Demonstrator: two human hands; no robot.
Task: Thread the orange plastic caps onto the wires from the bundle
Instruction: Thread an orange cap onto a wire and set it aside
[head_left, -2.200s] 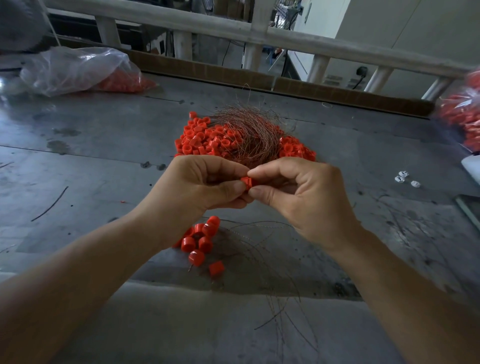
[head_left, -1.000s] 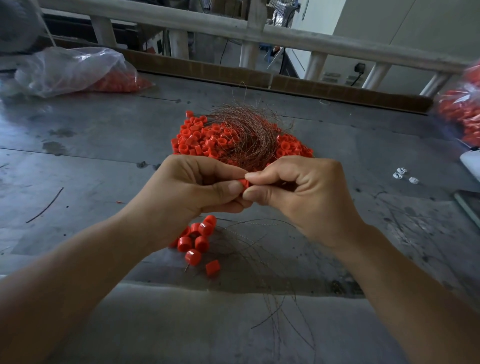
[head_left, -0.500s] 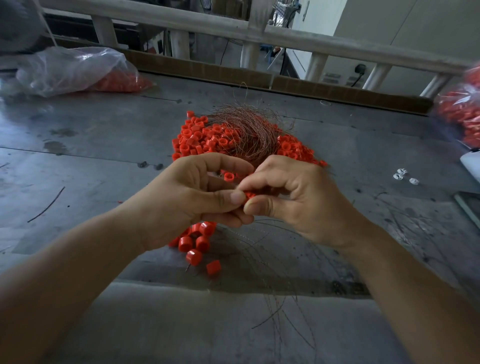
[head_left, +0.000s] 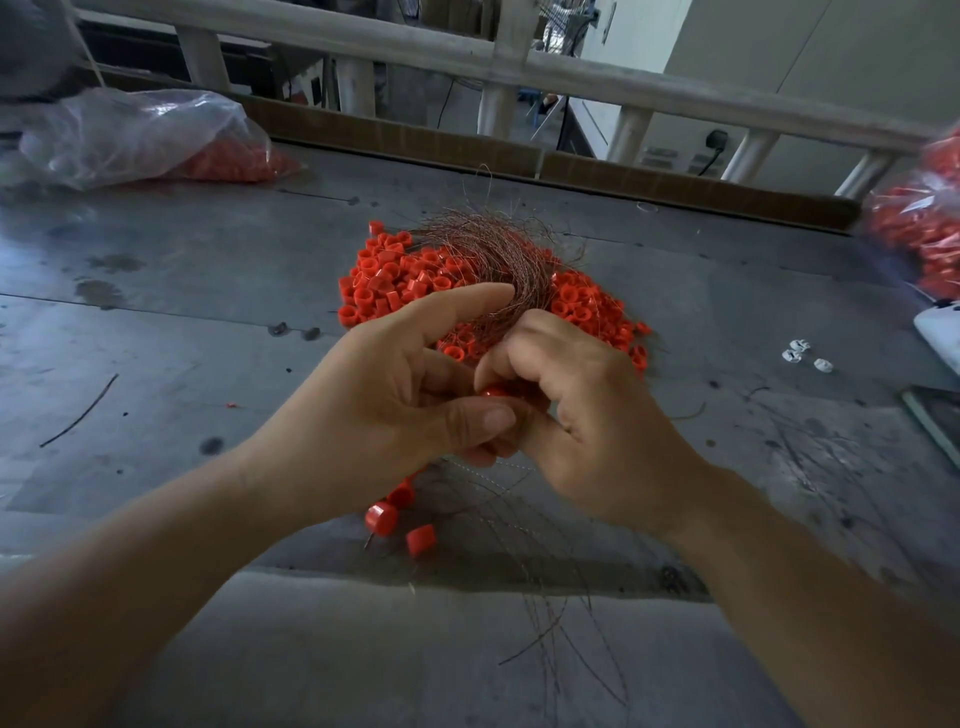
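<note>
A heap of orange plastic caps (head_left: 395, 280) lies on the grey table (head_left: 182, 291), with a tangled bundle of thin brown wires (head_left: 493, 254) on top of it. My left hand (head_left: 384, 400) and my right hand (head_left: 576, 415) meet just in front of the heap. One orange cap (head_left: 492, 391) shows between their fingertips; my right fingers curl around it and my left thumb presses beside it. My left forefinger is stretched out toward the bundle. Several capped wires (head_left: 395, 512) lie under my left hand. The wire between my fingers is hidden.
A clear bag of orange caps (head_left: 156, 140) lies at the far left, another bag (head_left: 919, 228) at the right edge. Small white bits (head_left: 802, 356) sit to the right. Loose wires (head_left: 550, 623) trail toward the near edge. A white railing (head_left: 519, 62) runs behind the table.
Both hands have sunk lower toward the table. My left forefinger has lifted off the pinch and now points at the bundle. The cap sits deeper between the fingers.
</note>
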